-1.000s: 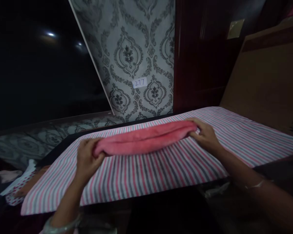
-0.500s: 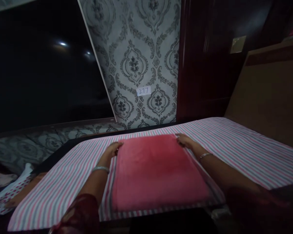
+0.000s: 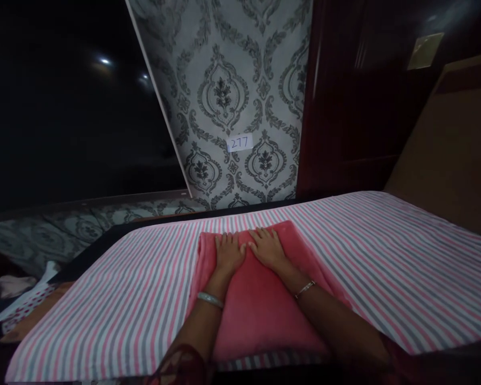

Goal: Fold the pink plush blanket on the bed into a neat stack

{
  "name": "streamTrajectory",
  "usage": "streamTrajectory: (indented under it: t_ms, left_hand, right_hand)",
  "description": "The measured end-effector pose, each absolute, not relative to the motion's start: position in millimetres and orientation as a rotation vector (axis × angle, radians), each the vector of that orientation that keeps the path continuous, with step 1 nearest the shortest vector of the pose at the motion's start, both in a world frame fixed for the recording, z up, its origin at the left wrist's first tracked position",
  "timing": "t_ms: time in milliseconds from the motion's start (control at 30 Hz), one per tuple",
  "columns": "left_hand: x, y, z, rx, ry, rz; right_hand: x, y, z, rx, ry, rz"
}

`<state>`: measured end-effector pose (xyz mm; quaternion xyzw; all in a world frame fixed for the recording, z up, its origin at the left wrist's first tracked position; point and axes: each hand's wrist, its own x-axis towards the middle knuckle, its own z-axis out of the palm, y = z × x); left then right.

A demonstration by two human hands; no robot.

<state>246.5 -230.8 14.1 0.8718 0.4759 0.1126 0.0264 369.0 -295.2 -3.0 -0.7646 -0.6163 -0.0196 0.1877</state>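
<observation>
A folded red-pink cloth [image 3: 264, 305], soft-looking like a towel or blanket, lies on a striped sheet [image 3: 116, 299] of pink, grey and white. My left hand [image 3: 229, 254] rests flat on the cloth near its far edge, fingers spread. Beside it, my right hand [image 3: 268, 248] also presses flat there, its fingers apart and pointing away from me. The thumbs are close to each other. Both forearms reach over the cloth and cover part of its sides; each wrist has a bangle.
A large dark television screen [image 3: 72, 117] stands at the left before patterned wallpaper [image 3: 224, 96]. On the wall is a paper label [image 3: 240, 142] reading 277. A brown board [image 3: 460, 144] leans at the right. Some clothes [image 3: 28, 302] lie at the far left.
Both hands have let go of the cloth's far corners and moved inward to lie flat on top of it. The view has shifted slightly.
</observation>
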Motion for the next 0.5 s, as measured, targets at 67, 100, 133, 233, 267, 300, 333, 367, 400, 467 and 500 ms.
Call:
streamTrajectory:
  t_ms: [67, 100, 133, 233, 267, 300, 333, 367, 400, 467, 500]
  left_hand:
    - [245.6, -235.2, -0.3, 2.729, 1.494, 0.301]
    - [244.1, -235.5, -3.8, 2.758, 1.503, 0.283]
    - [242.7, -235.3, -5.2, 2.785, 1.512, 0.271]
    - [240.0, -234.0, -1.6, 2.817, 1.53, 0.293]
    - [239.0, -233.5, 0.9, 2.824, 1.528, 0.308]
    - [237.2, -232.4, 3.7, 2.833, 1.523, 0.317]
    - [234.2, -230.6, 6.9, 2.842, 1.521, 0.316]
    - [229.8, -227.7, 10.2, 2.846, 1.528, 0.299]
    - [223.8, -223.7, 13.5, 2.841, 1.549, 0.273]
    - [207.9, -213.6, 18.9, 2.756, 1.637, 0.201]
    - [198.9, -208.3, 20.2, 2.671, 1.683, 0.178]
  right_hand:
    - [369.0, -298.1, -14.1, -2.166, -1.731, -0.07]
    - [370.2, -298.7, -15.9, -2.168, -1.728, -0.066]
    - [371.6, -298.6, -15.6, -2.168, -1.726, -0.056]
    - [377.1, -298.0, -9.0, -2.162, -1.733, -0.036]
    - [380.9, -298.8, -6.8, -2.171, -1.731, -0.046]
    - [386.5, -300.5, -5.4, -2.193, -1.72, -0.065]
    - [393.9, -303.3, -4.9, -2.229, -1.696, -0.085]
    - [403.0, -307.1, -5.4, -2.274, -1.663, -0.099]
    - [413.1, -311.8, -6.9, -2.322, -1.618, -0.097]
    - [433.7, -322.4, -12.1, -2.394, -1.513, -0.037]
    - [442.5, -327.6, -15.4, -2.409, -1.468, 0.006]
